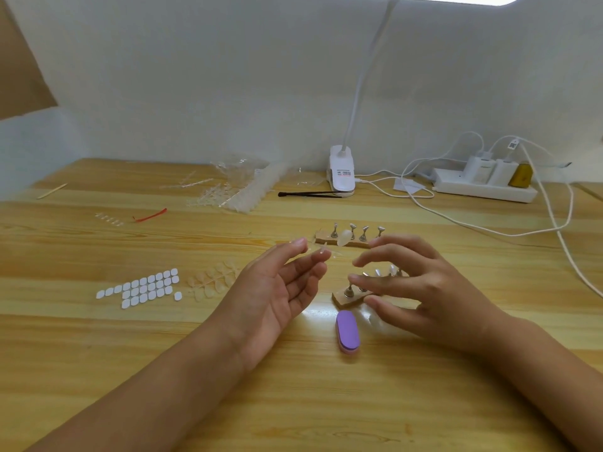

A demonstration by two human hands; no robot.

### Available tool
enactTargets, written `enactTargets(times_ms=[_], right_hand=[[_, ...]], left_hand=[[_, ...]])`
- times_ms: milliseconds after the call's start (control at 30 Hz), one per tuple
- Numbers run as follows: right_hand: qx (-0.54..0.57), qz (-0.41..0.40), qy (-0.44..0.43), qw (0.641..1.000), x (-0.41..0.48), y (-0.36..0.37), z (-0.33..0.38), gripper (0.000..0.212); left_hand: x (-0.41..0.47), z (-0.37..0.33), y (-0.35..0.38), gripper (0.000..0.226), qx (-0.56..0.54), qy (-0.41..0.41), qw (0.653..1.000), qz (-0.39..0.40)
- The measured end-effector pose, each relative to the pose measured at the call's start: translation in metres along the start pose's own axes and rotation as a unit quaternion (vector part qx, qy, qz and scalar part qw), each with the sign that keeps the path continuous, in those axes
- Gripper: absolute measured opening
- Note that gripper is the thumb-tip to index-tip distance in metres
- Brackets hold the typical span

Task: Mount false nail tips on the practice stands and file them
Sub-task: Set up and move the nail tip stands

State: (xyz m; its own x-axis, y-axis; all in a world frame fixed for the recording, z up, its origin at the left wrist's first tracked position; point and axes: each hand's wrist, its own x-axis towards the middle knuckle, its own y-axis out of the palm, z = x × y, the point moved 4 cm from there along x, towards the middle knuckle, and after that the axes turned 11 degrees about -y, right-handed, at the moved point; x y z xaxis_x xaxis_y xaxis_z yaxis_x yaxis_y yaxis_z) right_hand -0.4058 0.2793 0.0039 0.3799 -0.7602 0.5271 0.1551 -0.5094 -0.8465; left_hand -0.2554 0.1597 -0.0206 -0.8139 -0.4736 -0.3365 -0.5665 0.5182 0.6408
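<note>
Nail tip (344, 238) on far stand (359, 245), just beyond left hand (277, 288).

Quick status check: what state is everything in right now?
Left hand: open, palm up, fingers relaxed.
Right hand: open, fingers spread.
Far stand: one tip mounted, other visible pegs bare.
Near stand: partly hidden under right hand.
Purple buffer: lying flat, untouched.
Lamp: on.
</note>
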Motion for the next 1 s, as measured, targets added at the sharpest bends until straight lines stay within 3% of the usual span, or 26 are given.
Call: enactTargets(times_ms=[133,300,533,700,867,1000], right_hand=[[-0.008,0.006,0.001,1.0,-0.001,-0.001,-0.001,0.028],[0.126,-0.035,0.131,0.983,-0.002,0.003,-0.005,0.019],[0.165,-0.056,0.187,0.967,0.0,0.006,-0.006,0.013],[0.21,-0.091,0.229,0.946,0.003,0.004,-0.006,0.021],[0.282,-0.148,0.276,0.907,0.006,-0.005,-0.004,0.026],[0.26,-0.17,0.277,0.909,0.012,-0.008,0.006,0.024]], left_hand=[[0.0,0.0,0.0,0.031,-0.001,-0.004,1.0,0.0],[0.001,-0.001,-0.002,0.031,-0.003,-0.003,1.0,-0.007],[0.003,0.001,-0.003,0.029,-0.002,-0.006,1.0,-0.008],[0.004,0.001,-0.003,0.033,0.005,0.007,1.0,-0.005],[0.002,-0.001,-0.001,0.021,0.115,0.061,0.991,-0.014],[0.0,0.001,0.005,0.01,0.175,0.079,0.981,-0.01]])
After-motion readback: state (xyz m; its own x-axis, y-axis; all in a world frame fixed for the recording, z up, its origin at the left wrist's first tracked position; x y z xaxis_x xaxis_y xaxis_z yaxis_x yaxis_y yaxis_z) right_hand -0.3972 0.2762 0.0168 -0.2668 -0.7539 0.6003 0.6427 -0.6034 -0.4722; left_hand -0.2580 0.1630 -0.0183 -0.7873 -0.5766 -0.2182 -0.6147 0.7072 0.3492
